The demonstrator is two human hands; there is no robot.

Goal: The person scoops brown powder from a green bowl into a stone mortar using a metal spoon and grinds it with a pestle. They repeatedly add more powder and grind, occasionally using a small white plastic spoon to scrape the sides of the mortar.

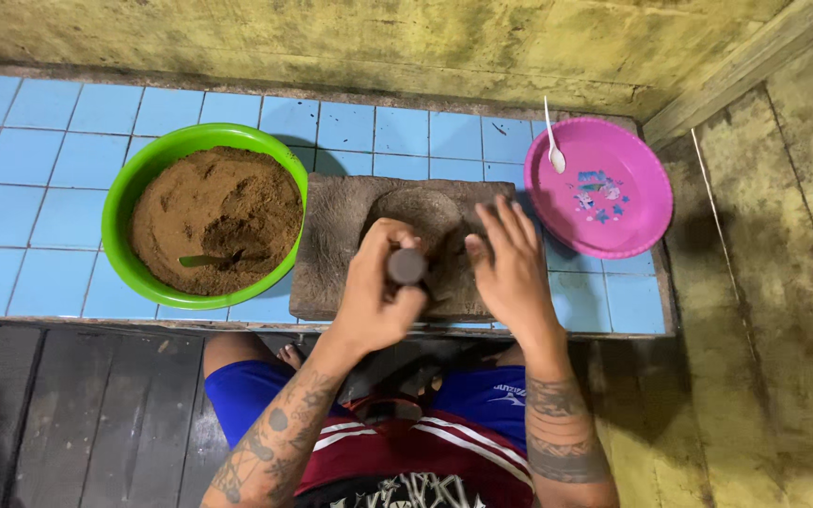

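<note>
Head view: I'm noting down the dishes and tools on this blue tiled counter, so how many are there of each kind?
Green bowl of brown powder: 1
Pink plate: 1
White spoon on the plate: 1
Stone grinding slab: 1
Dark pestle, gripped by the left hand: 1
Green utensil in the powder: 1
Total: 6
The right hand rests on the slab.

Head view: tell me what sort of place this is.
Probably a simple home kitchen or food-preparation corner: a blue-tiled counter against a stained yellow wall, a rectangular stone grinding slab under both hands, and a round green plastic bowl of brown powder.
</note>
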